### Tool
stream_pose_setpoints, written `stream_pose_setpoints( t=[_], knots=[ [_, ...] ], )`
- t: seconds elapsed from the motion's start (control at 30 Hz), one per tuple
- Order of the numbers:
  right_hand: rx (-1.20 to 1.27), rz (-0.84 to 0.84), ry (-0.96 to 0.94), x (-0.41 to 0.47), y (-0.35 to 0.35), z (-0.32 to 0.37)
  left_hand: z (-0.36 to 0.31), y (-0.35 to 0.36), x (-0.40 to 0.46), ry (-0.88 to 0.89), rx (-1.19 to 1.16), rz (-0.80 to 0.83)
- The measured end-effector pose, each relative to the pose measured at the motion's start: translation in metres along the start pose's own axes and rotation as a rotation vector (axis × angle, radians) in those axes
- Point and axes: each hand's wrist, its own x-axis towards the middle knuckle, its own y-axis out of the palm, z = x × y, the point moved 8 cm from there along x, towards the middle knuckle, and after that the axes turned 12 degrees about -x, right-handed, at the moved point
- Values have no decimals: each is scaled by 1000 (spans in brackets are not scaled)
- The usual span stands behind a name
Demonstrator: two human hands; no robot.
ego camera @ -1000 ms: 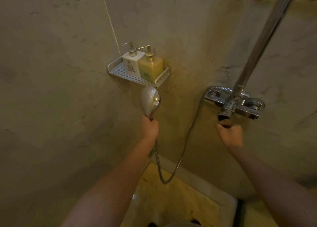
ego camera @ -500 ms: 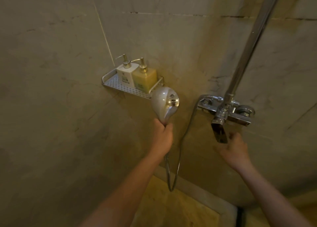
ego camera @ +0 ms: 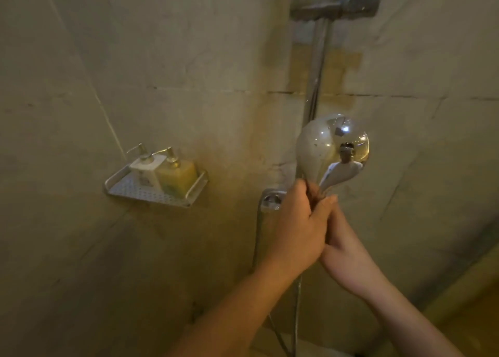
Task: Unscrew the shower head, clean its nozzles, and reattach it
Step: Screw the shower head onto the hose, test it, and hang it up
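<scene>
Shower head [ego camera: 321,151], chrome back toward the camera, held upright in front of the riser pipe [ego camera: 316,68]. Left hand [ego camera: 294,227] wrapped closed around its handle; right hand [ego camera: 343,246] pressed against the left just below the head, its grip on the handle hidden. Left of the head, a perforated wall shelf [ego camera: 145,192] carries a white bottle [ego camera: 147,172] and a yellow bottle [ego camera: 176,177]. The hose [ego camera: 297,302] hangs below the hands.

Bare beige tiled wall [ego camera: 205,60] leaves open room left of the raised chrome shower head [ego camera: 330,151]; a perforated metal corner shelf [ego camera: 151,193] with two pump bottles [ego camera: 164,173] juts out lower left, while the vertical chrome riser pipe [ego camera: 317,68] stands directly behind.
</scene>
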Motion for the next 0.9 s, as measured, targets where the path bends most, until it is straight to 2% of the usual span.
stream_pose_setpoints(
  t=[0.13,0.27,0.37,0.47,0.53,0.6,0.73,0.9],
  knots=[
    [-55,-160,-60,9,-41,7,-40,37,15,89,189,119],
    [-37,-277,171,23,-92,-9,-85,52,43,175,389,231],
    [-19,-372,198,38,-132,2,-131,41,68,384,539,164],
    [-9,-416,153,56,-168,26,-179,27,75,662,555,17],
    [-9,-430,109,68,-191,49,-198,28,79,771,621,-16],
    [12,-434,59,80,-211,75,-205,32,89,807,758,-21],
    [6,-454,-25,111,-249,126,-198,33,127,743,1027,-40],
    [-22,-459,-86,147,-276,182,-175,36,146,718,1150,-42]
  ],
)
